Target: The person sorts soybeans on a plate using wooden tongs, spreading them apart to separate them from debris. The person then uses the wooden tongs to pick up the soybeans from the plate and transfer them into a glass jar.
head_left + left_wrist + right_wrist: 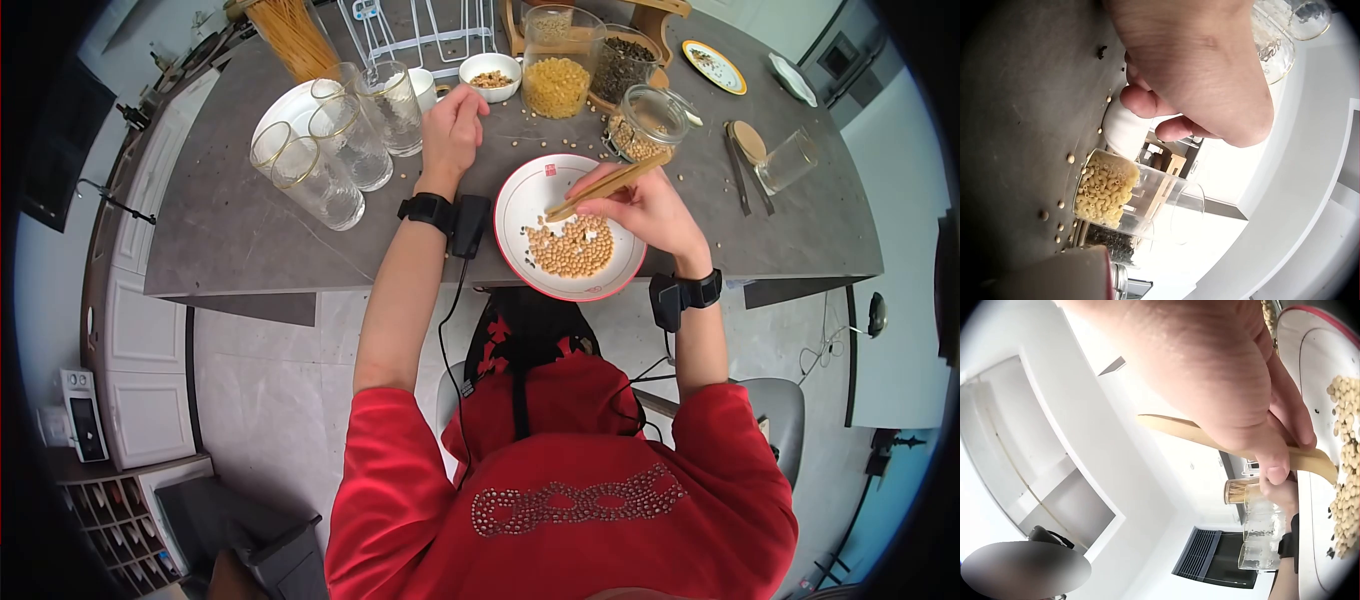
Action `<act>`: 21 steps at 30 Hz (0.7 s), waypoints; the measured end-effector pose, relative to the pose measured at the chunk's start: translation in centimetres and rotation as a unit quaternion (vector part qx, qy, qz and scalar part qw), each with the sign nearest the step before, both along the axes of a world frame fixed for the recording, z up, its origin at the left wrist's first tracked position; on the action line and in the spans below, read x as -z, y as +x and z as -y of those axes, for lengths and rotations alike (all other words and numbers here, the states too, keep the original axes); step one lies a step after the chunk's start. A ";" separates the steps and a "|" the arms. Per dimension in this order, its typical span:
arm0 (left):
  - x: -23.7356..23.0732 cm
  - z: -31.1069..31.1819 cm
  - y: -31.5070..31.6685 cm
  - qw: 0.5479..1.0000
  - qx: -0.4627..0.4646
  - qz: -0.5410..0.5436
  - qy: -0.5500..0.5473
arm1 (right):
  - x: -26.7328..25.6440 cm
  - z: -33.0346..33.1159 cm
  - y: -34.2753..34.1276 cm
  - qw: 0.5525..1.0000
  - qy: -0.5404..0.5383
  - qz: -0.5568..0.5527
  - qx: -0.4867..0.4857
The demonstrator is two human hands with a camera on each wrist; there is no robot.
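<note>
My right hand pinches a pair of wooden tongs between thumb and fingers. The tongs' tips point down into a white plate with a red rim, right at a layer of soybeans. Small dark bits lie among the soybeans at the edge. My left hand rests by the table, left of the plate, its fingers loosely curled with nothing showing between them. Just beyond it stands a small white bowl holding brown pieces.
Several drinking glasses stand at left. Behind the plate are a jar of macaroni, a dark-filled jar and a glass jar of beans. Metal tongs and a glass lie at right. Loose soybeans dot the tabletop.
</note>
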State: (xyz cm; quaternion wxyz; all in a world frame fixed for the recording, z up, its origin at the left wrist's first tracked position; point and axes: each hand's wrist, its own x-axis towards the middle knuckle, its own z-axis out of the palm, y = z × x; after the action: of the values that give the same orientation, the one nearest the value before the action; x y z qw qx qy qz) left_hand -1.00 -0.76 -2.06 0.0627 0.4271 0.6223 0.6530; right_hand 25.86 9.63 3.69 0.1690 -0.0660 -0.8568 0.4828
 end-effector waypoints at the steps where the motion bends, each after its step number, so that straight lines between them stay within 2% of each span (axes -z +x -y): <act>1: -0.1 -0.1 0.0 1.000 -0.002 -0.001 -0.004 | 0.1 -0.1 0.0 1.000 0.015 0.001 0.006; 5: 0.0 -0.3 -0.1 1.000 -0.003 0.002 0.002 | -0.3 -0.7 0.2 0.998 0.053 0.006 0.029; 7: 0.0 -0.2 0.0 1.000 -0.001 0.006 0.002 | -0.8 -2.2 1.2 0.976 -0.039 -0.141 0.162; 9: 0.1 0.0 0.1 1.000 0.000 0.007 0.004 | -2.1 -4.5 2.0 0.937 -0.057 -0.241 0.245; 10: -0.1 -0.2 0.1 1.000 0.004 0.004 0.011 | -2.4 -5.0 2.4 0.935 -0.021 -0.234 0.266; 11: -0.3 -0.4 -0.1 1.000 0.005 0.003 0.014 | -2.4 -5.2 2.4 0.935 -0.018 -0.235 0.266; 13: 0.0 -0.3 0.0 1.000 -0.002 0.004 0.006 | -2.1 -4.2 2.9 0.958 -0.007 -0.158 0.239; 14: 0.1 -0.3 0.0 1.000 -0.001 0.007 0.006 | -1.8 -3.4 3.1 0.972 -0.047 -0.144 0.180; 15: 0.1 -0.3 0.0 1.000 0.000 0.007 0.002 | -1.3 -3.0 3.1 0.972 -0.048 -0.143 0.180; 17: -0.1 -0.3 -0.3 1.000 -0.001 0.005 -0.001 | -0.5 -2.6 2.7 0.997 -0.045 -0.023 0.064; 21: 0.0 -0.1 -0.1 1.000 0.004 0.009 -0.002 | 0.5 -2.2 2.3 0.996 -0.072 0.029 0.042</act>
State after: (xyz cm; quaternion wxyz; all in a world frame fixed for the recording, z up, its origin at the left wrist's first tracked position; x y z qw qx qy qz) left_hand -1.12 -0.63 -2.10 0.0718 0.4241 0.6208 0.6555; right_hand 28.15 11.79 3.18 0.1590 -0.1273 -0.8210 0.5334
